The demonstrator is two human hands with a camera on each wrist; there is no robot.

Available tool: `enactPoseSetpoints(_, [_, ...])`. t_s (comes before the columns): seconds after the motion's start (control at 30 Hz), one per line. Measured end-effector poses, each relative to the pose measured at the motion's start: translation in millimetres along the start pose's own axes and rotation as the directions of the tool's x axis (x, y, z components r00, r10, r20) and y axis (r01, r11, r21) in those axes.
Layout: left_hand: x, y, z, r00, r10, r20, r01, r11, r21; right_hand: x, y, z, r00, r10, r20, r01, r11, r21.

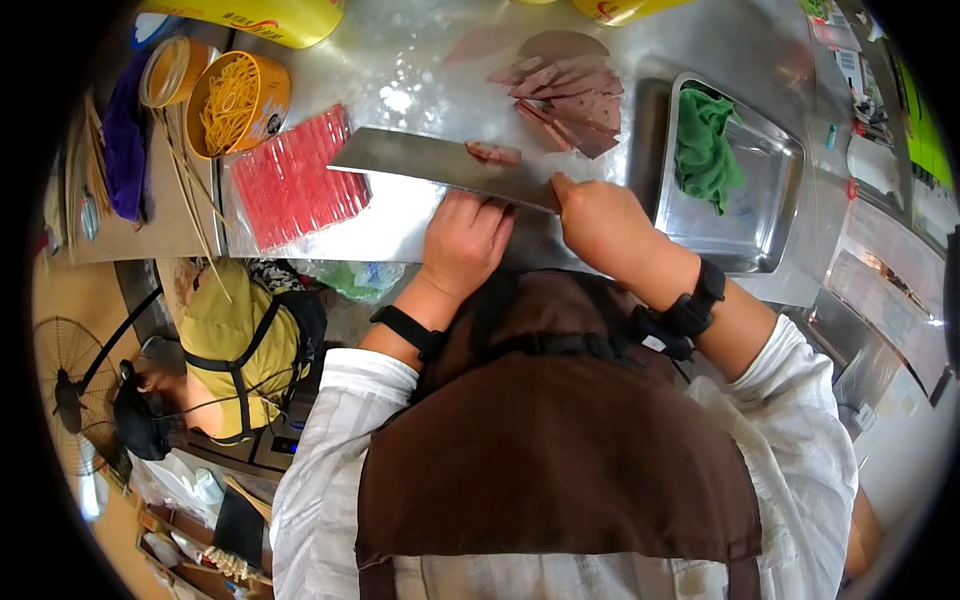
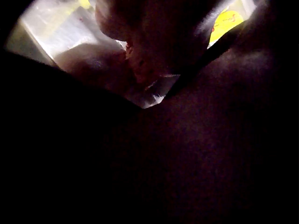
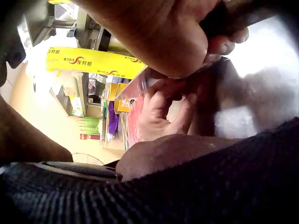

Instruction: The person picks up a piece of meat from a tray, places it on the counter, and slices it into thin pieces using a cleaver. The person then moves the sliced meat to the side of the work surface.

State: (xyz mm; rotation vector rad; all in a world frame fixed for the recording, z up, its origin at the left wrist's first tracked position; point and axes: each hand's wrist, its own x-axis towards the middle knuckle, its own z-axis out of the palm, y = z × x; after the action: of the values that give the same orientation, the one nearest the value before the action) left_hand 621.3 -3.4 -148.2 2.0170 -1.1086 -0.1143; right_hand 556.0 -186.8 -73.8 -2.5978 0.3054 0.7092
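My right hand (image 1: pixel 608 228) grips the handle of a wide cleaver (image 1: pixel 420 160), whose blade reaches left across the steel table. A small piece of meat (image 1: pixel 493 152) lies at the blade's far side. My left hand (image 1: pixel 465 240) is on the near side of the blade with its fingers bent against it; what lies under them is hidden in the head view. In the right wrist view the left hand (image 3: pixel 163 114) has bent fingers beside the blade. The left wrist view is mostly dark. Beyond the cleaver lies a fanned pile of sliced meat (image 1: pixel 575 90).
Red wrapped rolls (image 1: pixel 300 175) lie left of the blade, near a yellow tub of noodles (image 1: pixel 232 105) and skewers (image 1: pixel 190 190). A steel tray (image 1: pixel 765 215) with a green cloth (image 1: pixel 708 150) stands right. Yellow boxes (image 1: pixel 260 18) line the far edge. Another person (image 1: pixel 240 350) is at lower left.
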Motion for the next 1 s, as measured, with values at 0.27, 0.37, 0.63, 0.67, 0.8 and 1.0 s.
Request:
enactPoseSetpoints(0.27, [6, 6, -7, 0.999, 0.002, -0.033, -0.003, 1.000, -0.026, -20, 10, -33, 0.981, 0.023, -0.194, 0.010, 0.986, 0.164])
enactPoseSetpoints(0.37, [4, 2, -5, 0.998, 0.003, -0.065, -0.004, 1.000, -0.021, -51, 7, -47, 0.987, 0.089, -0.133, -0.054, 0.968, 0.246])
enactPoseSetpoints(0.63, [-1, 1, -3, 0.994, 0.093, -0.051, -0.089, 0.993, 0.082, -95, 0, -28, 0.986, 0.006, -0.164, 0.011, 0.995, 0.102])
enactPoseSetpoints(0.67, [0, 0, -3, 0.992, 0.107, -0.062, -0.101, 0.991, 0.085, -96, 1, -25, 0.986, 0.002, -0.165, 0.012, 0.997, 0.083])
enactPoseSetpoints(0.8, [-3, 0, -2, 0.994, 0.101, -0.049, -0.097, 0.992, 0.079, -93, 0, -25, 0.987, 0.007, -0.160, 0.003, 0.998, 0.065])
enactPoseSetpoints(1.0, [1, 2, 0, 0.994, 0.089, -0.066, -0.085, 0.995, 0.059, -90, -6, -36, 0.995, 0.103, -0.009, -0.102, 0.992, 0.072])
